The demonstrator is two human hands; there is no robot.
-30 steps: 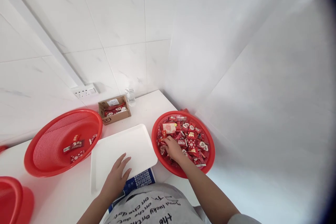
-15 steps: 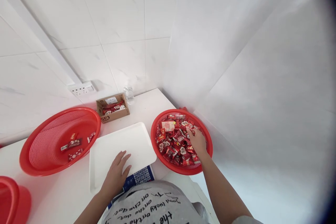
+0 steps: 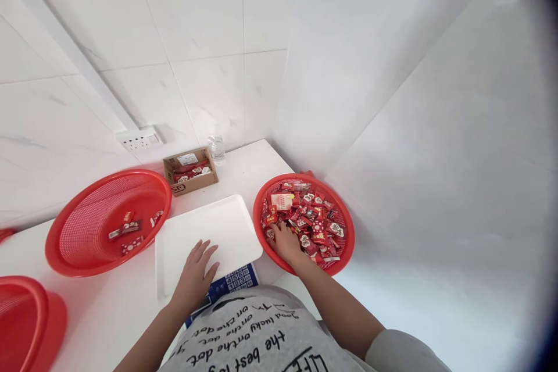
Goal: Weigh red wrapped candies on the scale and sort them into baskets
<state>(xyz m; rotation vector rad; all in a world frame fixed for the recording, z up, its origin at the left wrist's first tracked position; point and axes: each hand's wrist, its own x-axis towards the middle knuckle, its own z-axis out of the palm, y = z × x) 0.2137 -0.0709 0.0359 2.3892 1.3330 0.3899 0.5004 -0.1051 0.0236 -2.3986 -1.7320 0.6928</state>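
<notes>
My R hand (image 3: pixel 285 242) in full basket (image 3: pixel 350 238), fingers curled amid packets (image 3: pixel 320 233), can't tell if pinching; L hand (image 3: pixel 198 270) over tray (image 3: pixel 220 221), fingers spread. Best dig lightly w/o tearing any.

Over the white tray (image 3: pixel 235 221), the left hand (image 3: pixel 197 270) has open room rightward up to the raised rim of the right basket (image 3: pixel 257 218); the basket beside the tray's left edge (image 3: pixel 82 232) obstructs leftward passage.

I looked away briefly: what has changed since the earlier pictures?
The right hand moved to the right side of the right basket, then back to its left among the packets; whether it grips one is unclear. The left hand stayed over the tray; the box stayed put.
</notes>
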